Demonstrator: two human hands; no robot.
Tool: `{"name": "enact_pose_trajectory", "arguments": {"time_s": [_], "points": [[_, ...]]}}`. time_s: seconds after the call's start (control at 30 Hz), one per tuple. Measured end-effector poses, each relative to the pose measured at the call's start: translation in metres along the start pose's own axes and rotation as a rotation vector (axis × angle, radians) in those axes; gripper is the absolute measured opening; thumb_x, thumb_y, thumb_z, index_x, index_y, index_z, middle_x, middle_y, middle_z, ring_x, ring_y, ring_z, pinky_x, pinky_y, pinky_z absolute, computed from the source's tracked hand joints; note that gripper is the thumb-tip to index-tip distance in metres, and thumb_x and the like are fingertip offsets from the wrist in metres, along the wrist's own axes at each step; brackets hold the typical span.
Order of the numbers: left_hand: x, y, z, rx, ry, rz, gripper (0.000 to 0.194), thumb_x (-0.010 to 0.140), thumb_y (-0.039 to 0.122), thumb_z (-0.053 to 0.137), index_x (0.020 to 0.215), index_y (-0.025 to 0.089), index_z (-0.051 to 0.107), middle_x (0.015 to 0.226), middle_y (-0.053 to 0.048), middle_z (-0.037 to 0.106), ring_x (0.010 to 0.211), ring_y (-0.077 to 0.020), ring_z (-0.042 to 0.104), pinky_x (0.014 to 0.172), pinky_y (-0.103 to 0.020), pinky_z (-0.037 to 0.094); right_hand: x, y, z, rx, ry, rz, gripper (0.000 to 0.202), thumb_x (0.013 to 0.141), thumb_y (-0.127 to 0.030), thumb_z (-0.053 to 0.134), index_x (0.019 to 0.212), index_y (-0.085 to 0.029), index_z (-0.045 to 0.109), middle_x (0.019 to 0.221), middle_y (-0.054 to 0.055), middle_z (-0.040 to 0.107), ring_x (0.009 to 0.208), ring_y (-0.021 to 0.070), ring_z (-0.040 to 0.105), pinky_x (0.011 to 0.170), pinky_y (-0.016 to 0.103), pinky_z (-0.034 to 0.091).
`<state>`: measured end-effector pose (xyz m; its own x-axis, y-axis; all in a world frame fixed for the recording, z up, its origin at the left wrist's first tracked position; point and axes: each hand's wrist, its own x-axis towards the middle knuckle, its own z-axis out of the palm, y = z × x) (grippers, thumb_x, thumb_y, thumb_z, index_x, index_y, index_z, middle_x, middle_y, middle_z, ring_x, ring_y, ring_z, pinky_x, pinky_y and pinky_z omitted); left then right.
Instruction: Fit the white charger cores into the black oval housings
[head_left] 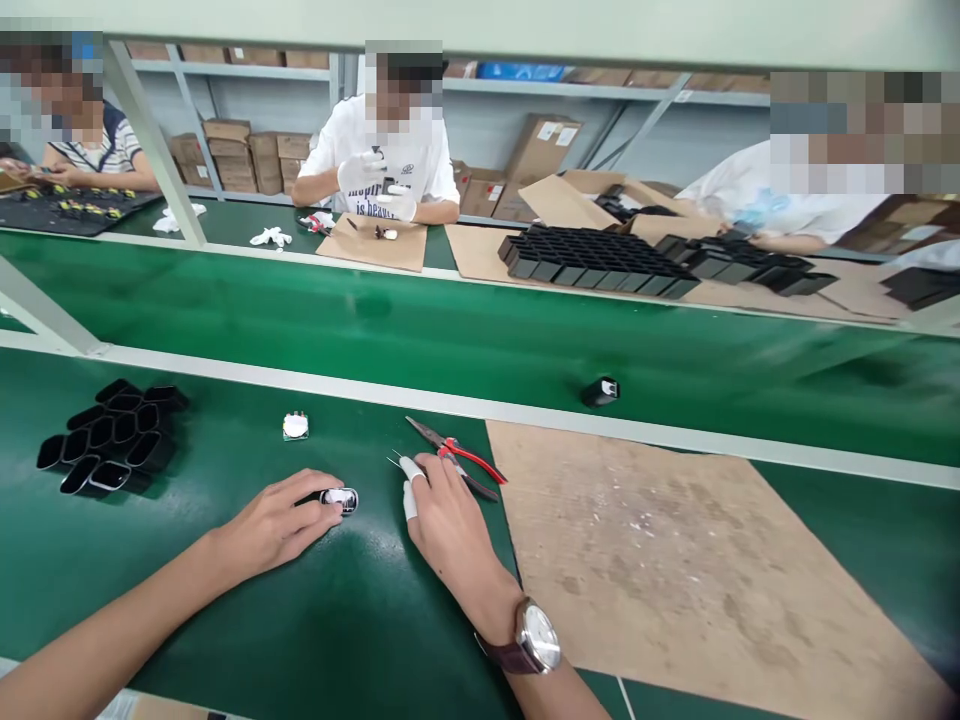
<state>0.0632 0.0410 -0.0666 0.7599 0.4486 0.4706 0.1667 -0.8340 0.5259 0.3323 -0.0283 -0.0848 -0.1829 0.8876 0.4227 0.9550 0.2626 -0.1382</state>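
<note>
My left hand (281, 520) is closed around a small black oval housing (340, 499) standing on the green bench, with white parts showing in its open top. My right hand (450, 520) wears white finger cots on two fingers and a watch at the wrist. From its fingertips stick out the two thin metal tips of tweezers (394, 459), pointing left; the rest of them is hidden by the hand. Red-handled needle-nose pliers (454, 450) lie beside and partly behind the right hand. A small white piece on a green circuit board (295, 426) lies beyond the left hand.
A cluster of empty black housings (112, 440) stands at left. Stained cardboard (697, 560) covers the right side. One black housing (601, 391) sits on the green belt behind a white rail (300, 385). Across it, several co-workers sit near rows of black housings (600, 262).
</note>
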Motion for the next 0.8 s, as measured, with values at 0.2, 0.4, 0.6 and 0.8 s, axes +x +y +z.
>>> {"name": "enact_pose_trajectory", "arguments": {"time_s": [0.2,0.4,0.6,0.8], "points": [[-0.001,0.005,0.005,-0.018,0.022,-0.068,0.014,0.103,0.013,0.059,0.097,0.021,0.068,0.124,-0.012,0.072,0.104,-0.0228,0.07,0.087,-0.037,0.059,0.006,-0.029,-0.013,0.481,-0.017,-0.12,0.05,0.104,-0.018,0.054,0.153,-0.024,0.044,0.131,0.013,0.063,0.119,0.0287,0.062,0.1,0.051,0.06],[0.001,0.006,0.013,-0.626,0.179,-0.527,0.021,0.097,0.038,0.074,0.1,0.018,0.069,0.105,-0.01,0.076,0.095,-0.0219,0.074,0.085,-0.037,0.062,0.003,-0.047,-0.005,0.554,-0.032,-0.138,0.077,0.1,-0.029,0.068,0.164,-0.025,0.024,0.13,0.014,0.064,0.116,0.0295,0.065,0.094,0.05,0.063],[0.01,0.016,0.015,-1.288,0.128,-0.846,0.038,0.092,0.052,0.077,0.094,0.016,0.066,0.089,-0.004,0.073,0.083,-0.0167,0.073,0.081,-0.034,0.062,0.004,-0.052,-0.003,0.523,0.131,-0.118,0.07,0.1,-0.039,0.067,0.159,-0.021,0.034,0.103,0.009,0.065,0.091,0.0261,0.064,0.078,0.044,0.063],[0.015,0.022,0.013,-1.315,0.062,-0.9,0.045,0.09,0.056,0.078,0.097,0.014,0.066,0.095,-0.011,0.077,0.085,-0.0205,0.075,0.076,-0.035,0.063,0.007,-0.051,-0.006,0.537,0.162,-0.105,0.057,0.101,-0.041,0.064,0.15,-0.019,0.045,0.092,0.006,0.063,0.082,0.0231,0.061,0.071,0.039,0.059]]}}
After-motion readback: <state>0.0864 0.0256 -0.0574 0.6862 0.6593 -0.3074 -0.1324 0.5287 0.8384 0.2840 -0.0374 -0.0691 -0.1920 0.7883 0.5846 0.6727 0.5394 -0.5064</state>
